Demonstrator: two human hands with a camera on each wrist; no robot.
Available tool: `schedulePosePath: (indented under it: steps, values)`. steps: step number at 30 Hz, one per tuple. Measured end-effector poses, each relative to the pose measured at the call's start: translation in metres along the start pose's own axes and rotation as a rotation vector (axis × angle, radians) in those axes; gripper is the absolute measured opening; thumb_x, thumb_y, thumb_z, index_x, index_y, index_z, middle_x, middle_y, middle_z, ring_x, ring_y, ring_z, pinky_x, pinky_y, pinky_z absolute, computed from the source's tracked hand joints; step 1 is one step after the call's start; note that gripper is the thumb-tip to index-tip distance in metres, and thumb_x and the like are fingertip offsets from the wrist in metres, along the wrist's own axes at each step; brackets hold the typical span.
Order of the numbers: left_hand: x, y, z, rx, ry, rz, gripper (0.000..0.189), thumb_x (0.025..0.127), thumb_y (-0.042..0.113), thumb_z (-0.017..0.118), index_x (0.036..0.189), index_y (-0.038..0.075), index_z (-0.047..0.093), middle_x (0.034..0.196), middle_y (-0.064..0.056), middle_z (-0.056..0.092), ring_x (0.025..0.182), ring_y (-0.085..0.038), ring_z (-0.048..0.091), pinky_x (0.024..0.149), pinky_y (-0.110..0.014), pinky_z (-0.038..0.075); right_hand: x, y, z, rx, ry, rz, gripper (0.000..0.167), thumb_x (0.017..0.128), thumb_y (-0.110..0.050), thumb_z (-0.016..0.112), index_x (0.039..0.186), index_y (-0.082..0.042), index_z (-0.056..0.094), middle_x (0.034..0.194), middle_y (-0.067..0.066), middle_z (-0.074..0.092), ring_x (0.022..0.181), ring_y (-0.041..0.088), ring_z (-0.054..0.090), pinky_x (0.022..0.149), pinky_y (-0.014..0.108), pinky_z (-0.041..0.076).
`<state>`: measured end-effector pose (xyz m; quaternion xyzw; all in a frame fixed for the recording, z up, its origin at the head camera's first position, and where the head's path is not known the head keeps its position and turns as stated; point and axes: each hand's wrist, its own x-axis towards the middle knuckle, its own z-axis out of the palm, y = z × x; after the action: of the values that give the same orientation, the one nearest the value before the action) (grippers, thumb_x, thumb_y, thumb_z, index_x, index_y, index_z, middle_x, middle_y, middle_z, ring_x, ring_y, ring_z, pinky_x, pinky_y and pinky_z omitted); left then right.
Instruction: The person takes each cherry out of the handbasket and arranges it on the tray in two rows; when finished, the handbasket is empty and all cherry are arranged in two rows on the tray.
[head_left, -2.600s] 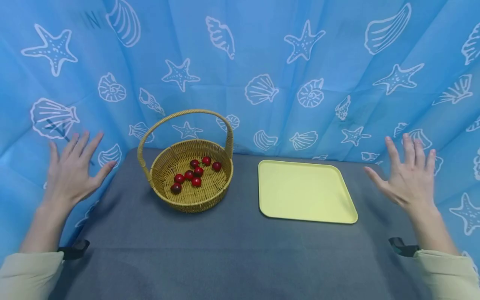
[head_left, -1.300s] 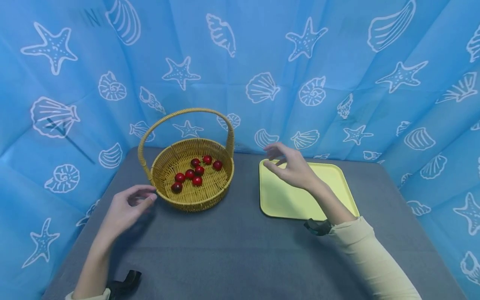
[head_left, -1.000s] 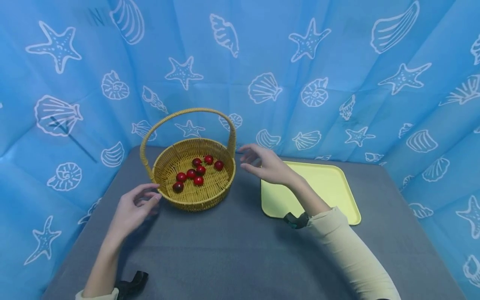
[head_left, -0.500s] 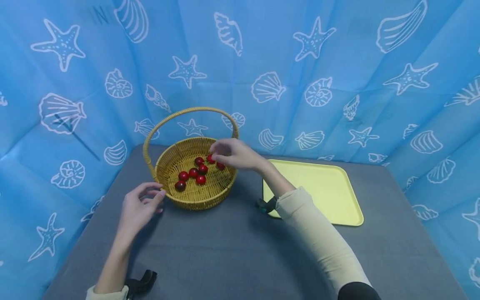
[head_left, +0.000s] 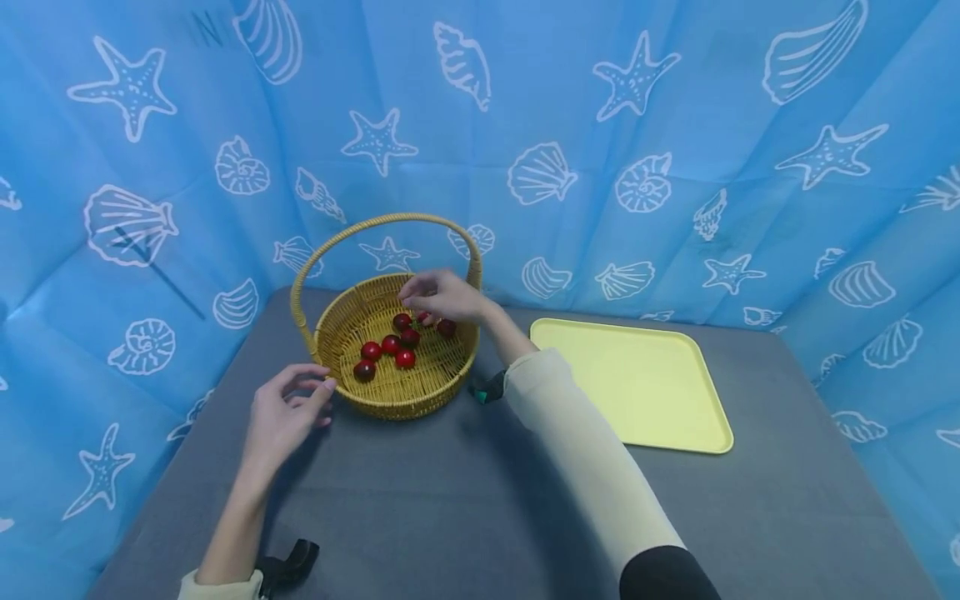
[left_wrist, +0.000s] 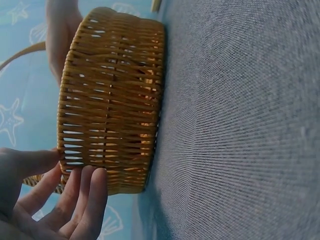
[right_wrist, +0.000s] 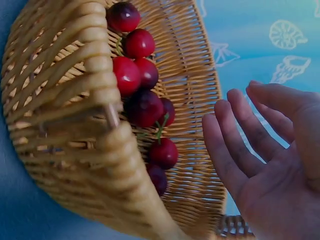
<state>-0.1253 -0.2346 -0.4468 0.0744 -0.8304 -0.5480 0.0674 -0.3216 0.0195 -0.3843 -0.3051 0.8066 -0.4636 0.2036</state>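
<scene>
A round wicker basket (head_left: 401, 410) with a tall arched handle (head_left: 390, 218) stands left of centre on the table. Several dark red cherries (head_left: 406, 358) lie on its floor, one with a green stem (right_wrist: 163, 153) in the right wrist view. My left hand (head_left: 281, 412) pinches the basket's near left rim, thumb at the edge and fingertips (left_wrist: 97, 185) against the woven outer wall. Inside the arch of the handle, my right hand (head_left: 450, 297) hovers over the cherries at the right side; its fingers are loosely bent with nothing between them (right_wrist: 270, 175).
To the right of the basket lies a flat yellow tray (head_left: 637, 383) on the grey cloth (head_left: 420, 517). A blue curtain (head_left: 525, 83) with white shells and starfish hangs behind and beside the table. Both wrists carry black camera mounts (head_left: 288, 567).
From raised positions at both sides, my hands came down: the left to the basket's rim, the right leftward across the tray to above the cherries. The head view has shifted slightly.
</scene>
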Motion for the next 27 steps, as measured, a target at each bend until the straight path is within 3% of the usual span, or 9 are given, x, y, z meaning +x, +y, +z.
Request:
schedulePosePath:
  steps: [5,16,22,27]
  values:
    - [0.000,0.000,0.000,0.005,0.003,-0.007,0.038,0.108,0.028,0.070,0.137,0.003,0.065,0.124,-0.026,0.070,0.085,-0.014,0.078,0.072,-0.028,0.071,0.010,0.005,0.006,0.045,0.005,0.052,0.026,0.112,-0.014,0.060,0.132,0.001,0.069,0.133,0.032,0.070,0.121,0.049,0.070,0.102,0.061,0.064]
    - [-0.001,-0.001,0.000,0.000,0.013,-0.009,0.038,0.108,0.029,0.071,0.136,0.004,0.066,0.124,-0.025,0.070,0.082,-0.008,0.076,0.071,-0.027,0.070,0.023,0.018,0.019,0.081,-0.012,0.192,0.038,0.113,-0.010,0.056,0.149,0.001,0.060,0.136,0.023,0.068,0.107,0.036,0.071,0.104,0.057,0.065]
    - [-0.002,-0.003,0.001,0.006,0.027,0.000,0.038,0.108,0.028,0.071,0.136,0.004,0.066,0.122,-0.025,0.070,0.082,-0.008,0.076,0.071,-0.027,0.070,0.025,0.024,0.023,0.067,-0.056,0.248,0.044,0.112,-0.008,0.058,0.155,-0.002,0.056,0.155,0.019,0.060,0.129,0.037,0.070,0.105,0.051,0.065]
    - [-0.001,-0.003,0.002,0.003,0.024,-0.006,0.037,0.108,0.028,0.070,0.136,0.004,0.066,0.122,-0.025,0.070,0.083,-0.014,0.077,0.072,-0.030,0.071,0.025,0.026,0.024,0.032,-0.092,0.258,0.048,0.112,-0.008,0.059,0.160,-0.006,0.052,0.161,0.018,0.055,0.127,0.037,0.070,0.101,0.046,0.067]
